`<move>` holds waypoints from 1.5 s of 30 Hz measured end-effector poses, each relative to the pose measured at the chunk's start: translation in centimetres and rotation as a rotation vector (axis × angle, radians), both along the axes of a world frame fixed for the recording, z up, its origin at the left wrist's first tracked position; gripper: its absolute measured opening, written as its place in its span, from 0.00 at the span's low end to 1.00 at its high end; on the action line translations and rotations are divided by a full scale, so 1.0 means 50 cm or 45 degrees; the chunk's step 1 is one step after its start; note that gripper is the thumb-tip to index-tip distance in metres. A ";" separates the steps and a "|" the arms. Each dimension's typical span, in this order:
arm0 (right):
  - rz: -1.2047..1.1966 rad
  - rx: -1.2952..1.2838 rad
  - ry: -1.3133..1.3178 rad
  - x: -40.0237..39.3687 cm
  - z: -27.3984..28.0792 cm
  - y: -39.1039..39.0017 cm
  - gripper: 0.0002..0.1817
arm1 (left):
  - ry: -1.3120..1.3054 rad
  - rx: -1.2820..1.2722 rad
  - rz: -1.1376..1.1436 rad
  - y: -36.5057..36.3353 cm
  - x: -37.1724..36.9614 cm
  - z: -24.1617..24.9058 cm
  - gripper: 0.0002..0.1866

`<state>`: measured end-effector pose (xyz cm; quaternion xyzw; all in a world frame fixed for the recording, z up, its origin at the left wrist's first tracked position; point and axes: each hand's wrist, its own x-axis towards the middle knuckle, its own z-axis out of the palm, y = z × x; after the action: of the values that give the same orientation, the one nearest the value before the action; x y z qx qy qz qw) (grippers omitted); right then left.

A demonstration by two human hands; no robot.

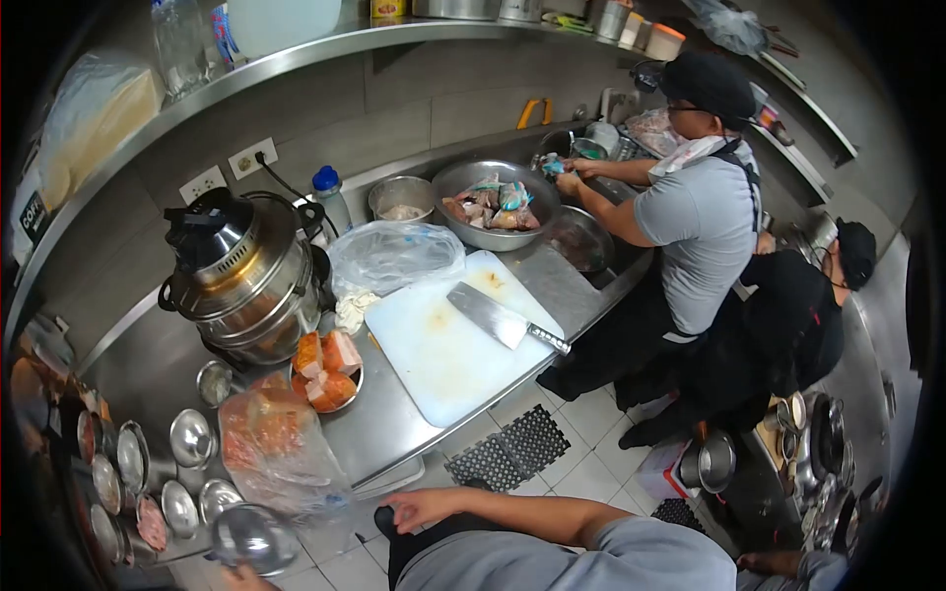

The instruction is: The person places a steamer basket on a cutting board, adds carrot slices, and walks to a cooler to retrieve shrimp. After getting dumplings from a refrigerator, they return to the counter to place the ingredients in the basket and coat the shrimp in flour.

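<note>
The right hand (424,507) is hovering open-fingered, grasping nothing, beside the clear bag of orange pieces (279,448) hanging off the steel surface (394,419), while the left hand (241,579), barely in view, is seemingly gripping a metal lid (251,537), so supporting the bag underneath looks wisest.

One cleaver (500,318), one cutting board (443,345), one cooker (246,276), two co-workers (695,212), three orange blocks (326,369).

Cleaver (501,319) lies on white cutting board (434,355).
</note>
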<state>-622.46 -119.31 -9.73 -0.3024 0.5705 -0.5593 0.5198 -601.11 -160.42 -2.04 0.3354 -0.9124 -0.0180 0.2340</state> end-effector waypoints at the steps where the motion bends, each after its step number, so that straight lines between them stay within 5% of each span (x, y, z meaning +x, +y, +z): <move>1: 0.025 -0.008 -0.019 0.004 0.010 0.000 0.39 | 0.298 0.532 -0.070 0.085 -0.003 -0.044 0.25; 2: 0.026 -0.038 -0.071 0.014 0.017 -0.001 0.39 | 0.601 1.055 -0.136 0.165 -0.009 -0.093 0.22; 4: 0.058 -0.066 -0.144 0.034 0.009 0.010 0.39 | 0.347 0.778 -0.470 0.297 -0.001 -0.153 0.15; 6: 0.051 0.344 -0.169 0.045 -0.024 0.032 0.35 | 0.403 1.274 -0.435 0.428 -0.003 -0.180 0.11; 7: -0.073 0.411 -0.193 0.055 -0.082 0.055 0.30 | 0.407 1.266 -0.416 0.462 0.000 -0.192 0.11; 12: -0.538 0.664 -0.625 0.068 -0.327 0.207 0.22 | -0.162 2.216 -0.335 0.557 0.064 -0.268 0.16; 18: -0.513 1.023 -0.458 0.117 -0.379 0.310 0.24 | -0.966 1.774 -0.597 0.585 0.226 -0.432 0.18; 26: -0.008 1.208 -0.063 0.244 -0.370 0.207 0.19 | -1.321 1.302 -0.780 0.594 0.388 -0.566 0.20; 27: -0.074 1.129 -0.025 0.255 -0.345 0.176 0.20 | -1.308 1.318 -0.770 0.603 0.426 -0.571 0.20; 29: -0.185 1.001 0.038 0.277 -0.353 0.112 0.22 | -0.494 1.473 -0.285 0.606 0.513 -0.556 0.17; 33: -0.038 1.018 0.020 0.291 -0.418 0.055 0.24 | -0.649 1.694 0.038 0.617 0.561 -0.467 0.20; 35: -0.029 0.999 0.023 0.282 -0.402 0.016 0.24 | -0.504 1.805 -0.363 0.600 0.603 -0.442 0.22; 36: -0.038 0.978 -0.017 0.286 -0.420 0.016 0.24 | -0.478 1.823 -0.273 0.600 0.595 -0.418 0.22; 38: 0.215 1.063 -0.087 0.267 -0.454 -0.003 0.25 | -0.480 2.513 0.122 0.609 0.546 -0.386 0.29; 39: 0.257 1.076 -0.093 0.261 -0.449 -0.018 0.26 | -0.499 2.400 0.000 0.612 0.514 -0.391 0.32; 42: 0.271 1.064 -0.044 0.250 -0.546 -0.040 0.29 | -0.301 2.079 -0.152 0.674 0.415 -0.475 0.38; 45: 0.493 1.206 0.147 0.229 -0.620 -0.112 0.30 | -0.467 2.082 -0.250 0.739 0.399 -0.684 0.42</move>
<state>-611.00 -124.93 -40.73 -0.1641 0.7227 -0.1155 0.6614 -581.17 -123.47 -36.25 0.3160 -0.6607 -0.6384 -0.2369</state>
